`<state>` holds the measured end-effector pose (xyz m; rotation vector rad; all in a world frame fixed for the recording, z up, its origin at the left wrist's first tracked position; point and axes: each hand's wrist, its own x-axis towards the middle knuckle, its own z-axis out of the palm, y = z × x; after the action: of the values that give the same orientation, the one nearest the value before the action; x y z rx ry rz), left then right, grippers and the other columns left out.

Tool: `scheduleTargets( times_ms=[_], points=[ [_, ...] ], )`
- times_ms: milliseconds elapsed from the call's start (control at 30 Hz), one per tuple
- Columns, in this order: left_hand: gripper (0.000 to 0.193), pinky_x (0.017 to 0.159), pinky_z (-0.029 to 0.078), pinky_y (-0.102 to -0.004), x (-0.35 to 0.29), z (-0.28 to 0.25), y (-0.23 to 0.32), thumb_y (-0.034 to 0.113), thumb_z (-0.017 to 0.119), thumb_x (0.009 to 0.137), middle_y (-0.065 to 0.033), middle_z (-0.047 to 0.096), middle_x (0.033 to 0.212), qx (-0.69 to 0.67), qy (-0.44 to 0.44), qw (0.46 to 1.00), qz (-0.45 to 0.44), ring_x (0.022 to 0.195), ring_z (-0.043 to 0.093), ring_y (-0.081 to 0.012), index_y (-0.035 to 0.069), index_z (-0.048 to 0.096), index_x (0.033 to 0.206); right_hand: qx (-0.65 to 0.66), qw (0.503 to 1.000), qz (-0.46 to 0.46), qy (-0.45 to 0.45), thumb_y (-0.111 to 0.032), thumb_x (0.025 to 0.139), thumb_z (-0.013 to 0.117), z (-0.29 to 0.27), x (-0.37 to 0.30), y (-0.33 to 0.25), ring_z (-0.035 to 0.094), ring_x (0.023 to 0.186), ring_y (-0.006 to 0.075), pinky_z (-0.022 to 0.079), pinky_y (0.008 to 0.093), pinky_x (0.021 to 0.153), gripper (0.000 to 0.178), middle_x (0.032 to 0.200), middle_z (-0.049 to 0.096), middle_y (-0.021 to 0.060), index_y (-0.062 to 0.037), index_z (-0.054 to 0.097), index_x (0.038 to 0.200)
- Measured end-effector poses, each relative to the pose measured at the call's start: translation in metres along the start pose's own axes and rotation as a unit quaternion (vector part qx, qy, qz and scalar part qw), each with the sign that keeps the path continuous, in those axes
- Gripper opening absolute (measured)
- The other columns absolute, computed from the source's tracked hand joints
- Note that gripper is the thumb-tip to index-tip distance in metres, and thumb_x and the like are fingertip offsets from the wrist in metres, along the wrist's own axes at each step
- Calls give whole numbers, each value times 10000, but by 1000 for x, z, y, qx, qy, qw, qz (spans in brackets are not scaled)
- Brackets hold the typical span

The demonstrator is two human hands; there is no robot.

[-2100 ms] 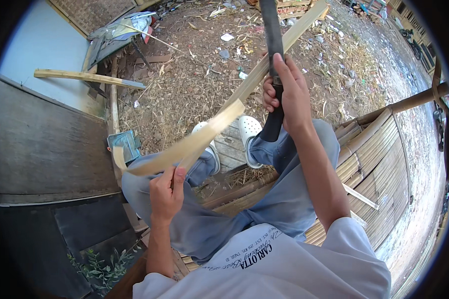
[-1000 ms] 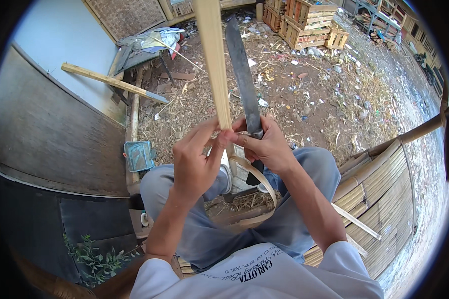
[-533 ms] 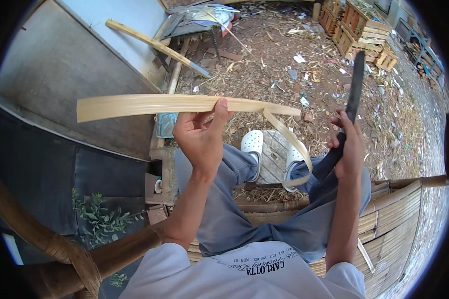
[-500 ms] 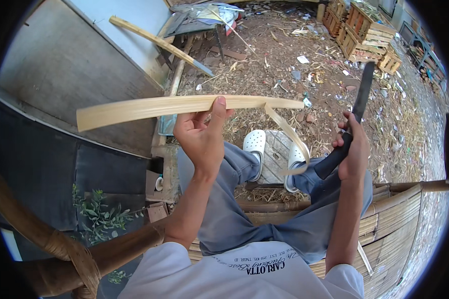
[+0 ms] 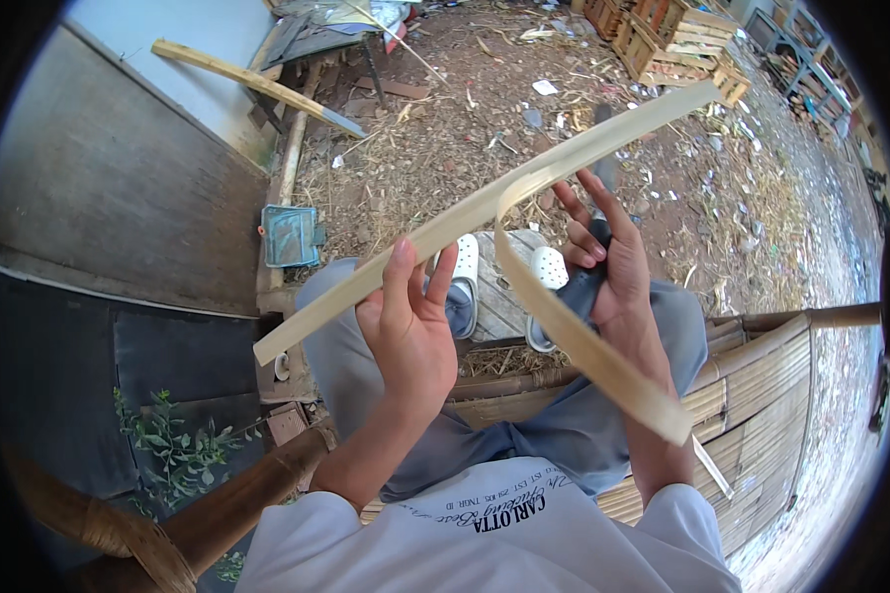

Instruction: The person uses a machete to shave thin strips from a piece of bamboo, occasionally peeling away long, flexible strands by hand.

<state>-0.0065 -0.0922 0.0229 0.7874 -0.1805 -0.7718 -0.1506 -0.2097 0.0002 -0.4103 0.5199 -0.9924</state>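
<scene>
Seated person's left hand [image 5: 410, 331] grips a long bamboo slat [image 5: 485, 208] near its lower end, above the knees. A thin peeled strip [image 5: 574, 341] curls off. Right hand [image 5: 613, 267] closed round a dark knife handle [image 5: 581, 292]. Slat looks light, springy w/ sharp edges; best held mid-length.

Around the bamboo bench [image 5: 761, 395] are two hands, left [image 5: 410, 331] and right [image 5: 613, 262], one bamboo strip [image 5: 465, 217] with one peeled sliver [image 5: 583, 346], one knife [image 5: 588, 282], two white clogs [image 5: 465, 282] and one blue box [image 5: 289, 235].
</scene>
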Motion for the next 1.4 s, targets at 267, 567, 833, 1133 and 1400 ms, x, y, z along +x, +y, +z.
scheduleTargets(
  times_ms=[267,567,833,1133,1400],
  points=[
    [195,882,560,-232,-34,-53,-15,138,594,932,-111,638,1060,-9,47,986,-160,975,644,-153,-9,597,1059,60,998,-26,-11,-342,969,435,-4,-2,-6,383,475,53,380,211,430,436,1015,620,181,-16,439,1258],
    [191,779,559,-254,-35,-59,25,195,598,939,-95,665,905,106,-246,826,-496,899,663,-202,4,600,934,6,995,-95,41,-428,923,572,3,-6,-4,355,459,35,362,189,428,504,830,593,75,-2,469,1172],
    [338,584,480,-253,13,-22,15,310,503,989,-65,636,711,627,-354,688,91,604,589,-109,1,597,888,-16,998,-53,12,-429,952,521,-1,1,-3,405,490,53,391,222,459,475,862,607,98,-3,472,1157],
    [343,358,257,-181,58,-43,16,338,442,1011,47,389,558,434,-264,830,-232,401,333,-16,64,524,819,-104,978,-46,174,-217,963,478,-15,-6,-24,499,632,125,474,300,517,377,908,500,78,17,405,1250],
    [245,360,263,-186,66,-38,12,264,433,1010,42,385,589,328,-181,888,-267,405,334,-35,59,510,899,-329,887,-322,30,-121,978,435,11,-32,-10,473,545,77,412,210,450,455,785,533,53,-48,304,1408]
  ],
)
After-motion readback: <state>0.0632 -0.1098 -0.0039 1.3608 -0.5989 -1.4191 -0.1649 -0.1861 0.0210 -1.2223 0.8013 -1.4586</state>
